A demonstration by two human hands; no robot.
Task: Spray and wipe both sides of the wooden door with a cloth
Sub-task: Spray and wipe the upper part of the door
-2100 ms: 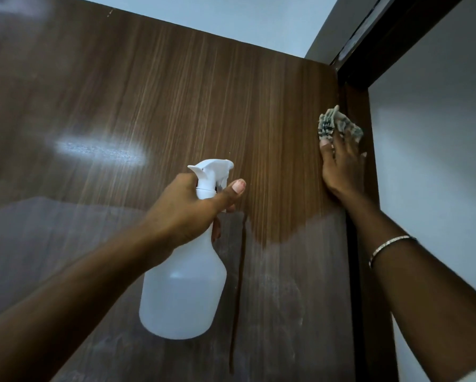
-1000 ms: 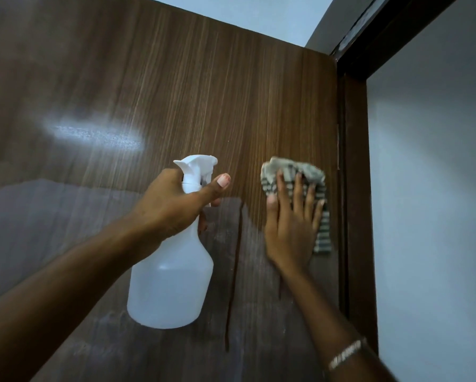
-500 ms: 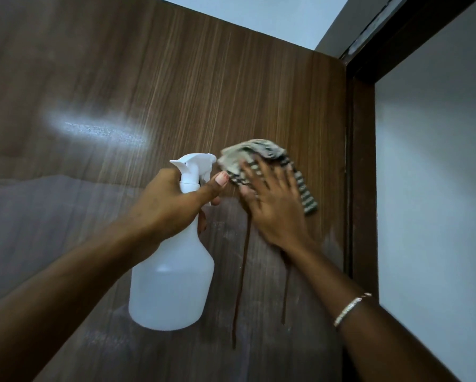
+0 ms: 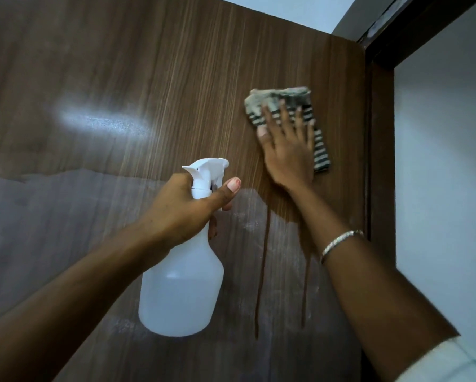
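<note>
Right hand [image 4: 287, 153] is pressing a grey-and-dark striped, folded cloth [image 4: 275, 96] flat against the brown wood-grain door [image 4: 176, 78], at about 1 o'clock in the view, near the door's upper corner. Its fingers [image 4: 285, 117] are lying straight and spread over the cloth, not curling round it. Cloth is showing past the fingertips at 12 o'clock and along the hand's 3 o'clock side.

Left hand [image 4: 181, 210] is gripping the neck of a white translucent plastic spray bottle [image 4: 181, 293] at 6 o'clock, fingers wrapping the neck under the trigger head, thumb [image 4: 226, 191] pointing toward 2 o'clock. Bottle is hanging upright, nozzle facing 9 o'clock, in front of the door. Contact with the door cannot be told.

Two thin dark drip streaks [image 4: 261, 271] are running down the door below the right wrist, through a dull hazy zone covering the lower door. A pale patch of glare [image 4: 102, 119] is sitting at 10 o'clock.

A thin silver bracelet [image 4: 341, 244] is circling the right forearm. A dark brown door frame [image 4: 380, 161] is standing at 3 o'clock, with a white wall [image 4: 446, 161] beyond it.
</note>
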